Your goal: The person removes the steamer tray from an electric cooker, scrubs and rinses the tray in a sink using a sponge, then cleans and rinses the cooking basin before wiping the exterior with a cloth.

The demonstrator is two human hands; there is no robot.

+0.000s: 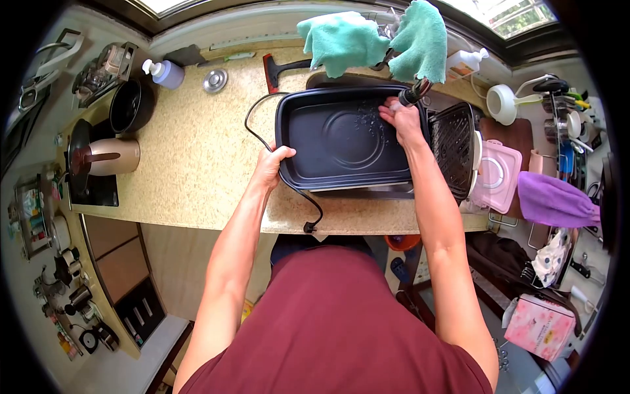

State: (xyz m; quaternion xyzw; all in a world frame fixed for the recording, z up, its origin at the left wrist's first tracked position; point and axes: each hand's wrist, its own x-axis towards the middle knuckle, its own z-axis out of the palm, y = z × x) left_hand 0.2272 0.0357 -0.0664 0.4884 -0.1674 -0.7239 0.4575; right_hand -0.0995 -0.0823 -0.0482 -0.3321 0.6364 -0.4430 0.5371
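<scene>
A large dark rectangular pan [315, 148] with a round ring in its base lies over the sink, partly on the counter. My left hand [268, 165] grips its left edge, thumb on the rim. Over the pan's upper right part is my right hand [401, 121], fingers apart under the black faucet head [412, 96], with water drops on the pan near the fingertips. A black power cord [253, 128] runs round the pan's left side, passes by my left hand and ends in a plug [310, 227] at the counter's front edge.
Two green cloths [344, 43] hang behind the sink. A red squeegee [270, 73] and a soap bottle [164, 73] stand at the back. To the right are a black ridged plate [451, 151], a pink lid [497, 174] and a purple cloth [554, 200]. At left is a kettle [115, 157].
</scene>
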